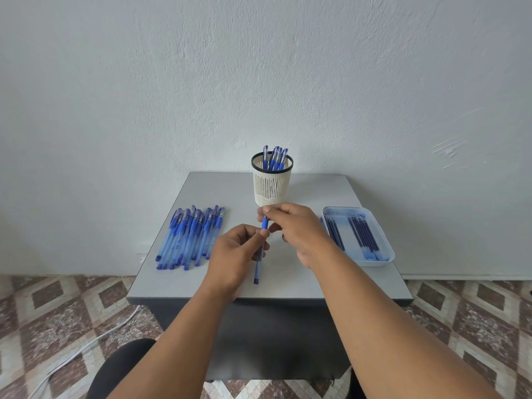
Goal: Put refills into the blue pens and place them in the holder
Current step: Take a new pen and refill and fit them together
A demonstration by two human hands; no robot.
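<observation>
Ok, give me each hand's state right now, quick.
Left hand: closed around the barrel of the blue pen.
Right hand: pinching the same pen's upper end by the grip.

Inspection of my own limbs: both forearms are bare from elbow to wrist, with no sleeve, watch or bracelet showing on either. My left hand [236,251] carries no ring that I can see; my right hand [296,231] shows a small dark mark at the base of one finger, possibly a ring, too small to confirm. Below the arms, my legs are covered in plain black fabric, one knee at the lower left and a sliver at the lower right.
</observation>
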